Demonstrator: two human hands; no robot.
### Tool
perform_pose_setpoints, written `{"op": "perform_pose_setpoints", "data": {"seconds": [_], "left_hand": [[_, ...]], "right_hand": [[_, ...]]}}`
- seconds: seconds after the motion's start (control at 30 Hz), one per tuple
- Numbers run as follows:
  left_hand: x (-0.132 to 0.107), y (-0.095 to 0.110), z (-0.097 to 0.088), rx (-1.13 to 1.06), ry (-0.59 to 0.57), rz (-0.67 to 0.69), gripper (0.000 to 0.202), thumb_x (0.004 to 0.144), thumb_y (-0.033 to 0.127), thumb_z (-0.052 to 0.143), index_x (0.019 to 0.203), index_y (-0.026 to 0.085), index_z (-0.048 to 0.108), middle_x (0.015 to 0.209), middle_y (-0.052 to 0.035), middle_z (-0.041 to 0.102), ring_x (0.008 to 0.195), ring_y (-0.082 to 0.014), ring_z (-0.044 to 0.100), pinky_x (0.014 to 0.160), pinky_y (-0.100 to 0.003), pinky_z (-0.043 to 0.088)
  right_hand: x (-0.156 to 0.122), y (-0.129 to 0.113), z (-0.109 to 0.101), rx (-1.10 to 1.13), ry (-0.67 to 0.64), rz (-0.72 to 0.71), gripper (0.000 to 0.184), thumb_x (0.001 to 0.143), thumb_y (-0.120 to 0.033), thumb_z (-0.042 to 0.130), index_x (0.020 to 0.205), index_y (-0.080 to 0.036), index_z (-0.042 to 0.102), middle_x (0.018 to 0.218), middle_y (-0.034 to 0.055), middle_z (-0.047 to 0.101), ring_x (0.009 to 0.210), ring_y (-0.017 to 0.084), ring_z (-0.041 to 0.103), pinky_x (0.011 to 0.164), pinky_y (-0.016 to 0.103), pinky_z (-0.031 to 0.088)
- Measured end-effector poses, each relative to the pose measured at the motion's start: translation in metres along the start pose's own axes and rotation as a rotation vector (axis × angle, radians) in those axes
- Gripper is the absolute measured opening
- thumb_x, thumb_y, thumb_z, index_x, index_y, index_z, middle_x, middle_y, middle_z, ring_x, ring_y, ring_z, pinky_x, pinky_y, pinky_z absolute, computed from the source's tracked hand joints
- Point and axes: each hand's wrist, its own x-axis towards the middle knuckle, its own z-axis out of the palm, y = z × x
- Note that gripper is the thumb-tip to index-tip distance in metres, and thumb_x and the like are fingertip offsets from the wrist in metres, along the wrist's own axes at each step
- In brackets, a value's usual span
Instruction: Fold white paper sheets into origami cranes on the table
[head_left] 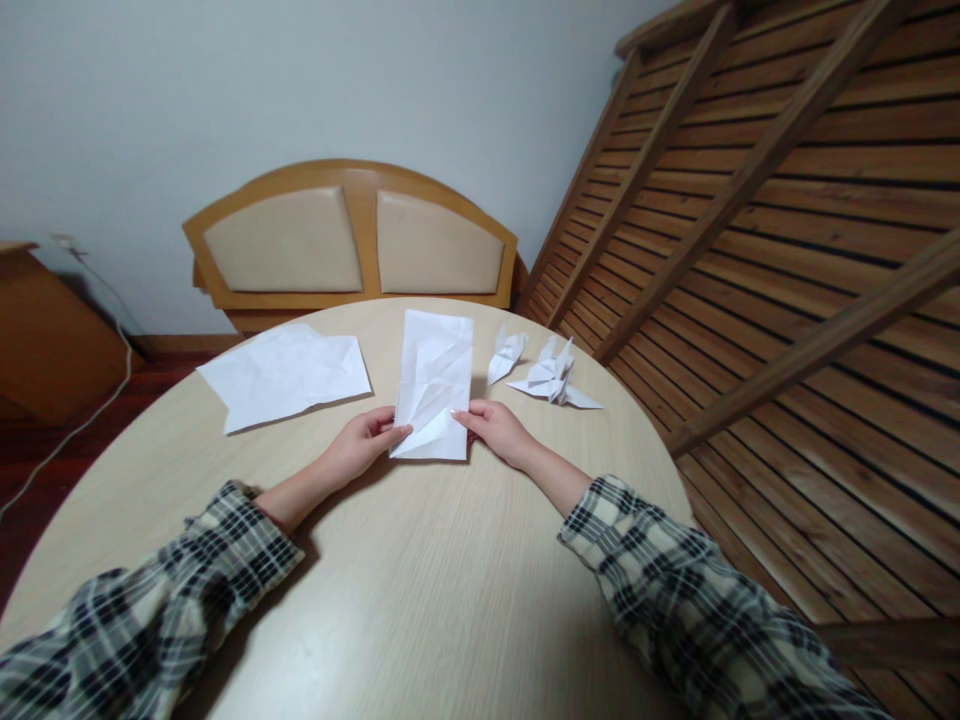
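Pinching a creased white paper (435, 365) by its lower sides, a person in plaid sleeves works at a round, pale wood counter (450, 580). The grip of the left hand (364, 440) is closed on the paper's left side near the bottom corner, thumb laid on top; the grip of the right hand (499, 432) is closed on the opposite side, its thumb on top too. The tall rectangle stretches from between the hands toward the counter's far edge; whether it lies flat or sits slightly raised, I cannot tell from here. Toward the counter's far left edge lies a wide, irregular spread of white paper (289, 378), apart from the hands. Near the far right edge stand a small folded paper figure (508, 354) and, just beside it, a larger cluster of pointed paper folds (553, 378). Behind rises a headboard (367, 240) with two cream panels; a slatted wooden frame (750, 250) slants along the right.
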Motion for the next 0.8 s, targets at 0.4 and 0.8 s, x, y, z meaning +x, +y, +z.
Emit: {"op": "perform_pose_setpoints", "data": {"seconds": [0.4,0.8], "left_hand": [[-0.001,0.003,0.005,0.073,-0.031,0.043,0.043,0.074,0.042,0.074,0.105,0.013,0.066,0.097,-0.0097,0.073,0.082,-0.0215,0.065,0.071,-0.032,0.051],[0.003,-0.004,0.001,0.046,0.022,0.037,0.044,0.075,0.041,0.073,0.107,0.013,0.064,0.093,-0.0091,0.072,0.076,-0.0195,0.064,0.066,-0.03,0.05]], "right_hand": [[-0.001,0.0,-0.002,-0.009,-0.038,-0.015,0.036,0.073,-0.051,0.074,0.075,-0.015,0.066,0.067,0.0003,0.061,0.062,0.013,0.055,0.06,0.028,0.044],[-0.003,-0.006,-0.001,0.03,-0.103,0.022,0.036,0.072,-0.05,0.076,0.074,-0.016,0.065,0.067,-0.0002,0.062,0.063,0.012,0.056,0.062,0.027,0.045]]}}
